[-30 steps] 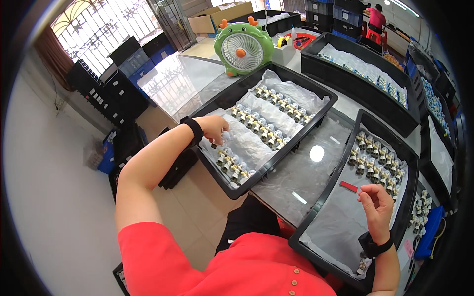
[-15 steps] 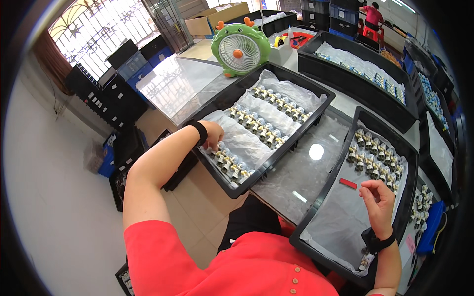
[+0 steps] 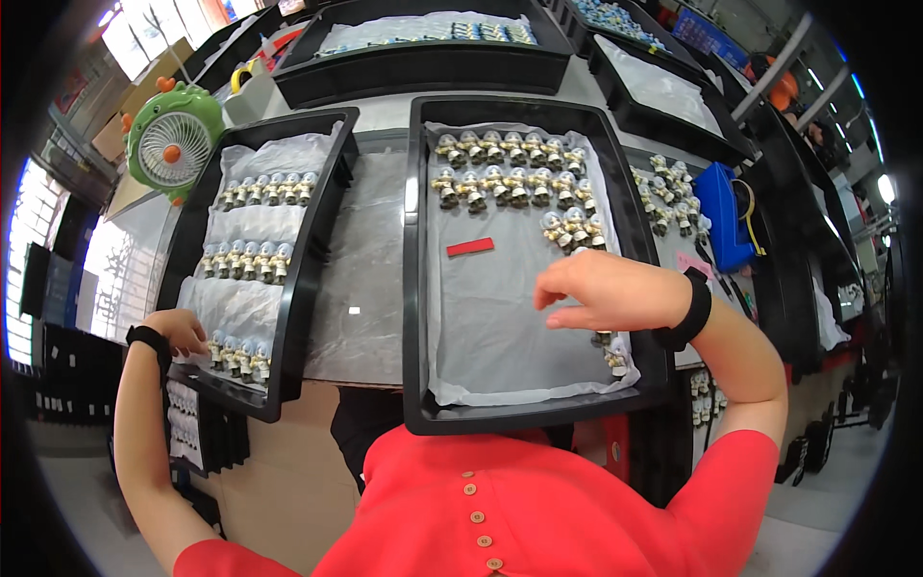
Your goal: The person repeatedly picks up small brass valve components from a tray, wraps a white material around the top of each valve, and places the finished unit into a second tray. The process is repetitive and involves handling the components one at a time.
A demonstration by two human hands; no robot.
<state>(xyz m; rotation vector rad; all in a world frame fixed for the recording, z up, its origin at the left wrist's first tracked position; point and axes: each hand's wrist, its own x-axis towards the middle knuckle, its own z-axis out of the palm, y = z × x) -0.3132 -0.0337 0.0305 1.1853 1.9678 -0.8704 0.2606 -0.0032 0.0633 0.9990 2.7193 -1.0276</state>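
My left hand [image 3: 177, 331] is at the end of the nearest row of small figurines [image 3: 240, 357] in the long black left tray [image 3: 300, 279]. Its fingers curl downward beside the outermost figurine; whatever lies under the fingertips is hidden. Over the right-hand black tray [image 3: 415, 298], my right hand [image 3: 615, 293] hovers palm down, thumb and fingers apart and nothing between them. White-and-blue figurines [image 3: 514, 183] stand in rows at that tray's far end, with several more along its right side, partly behind my hand. A flat red strip [image 3: 470, 247] lies on the tray's pale liner [image 3: 481, 327].
A green animal-shaped fan [image 3: 173, 144] stands at the far left. Behind the trays is another black tray [image 3: 423, 79] with blue-and-white parts. To the right, loose figurines [image 3: 670, 197] lie beside a blue bin [image 3: 723, 216]. Grey tabletop [image 3: 361, 250] separates the two near trays.
The view has swung toward the right tray. My right hand has turned palm down, its fingers reaching leftward over the liner. My left hand stays by the nearest row's end.
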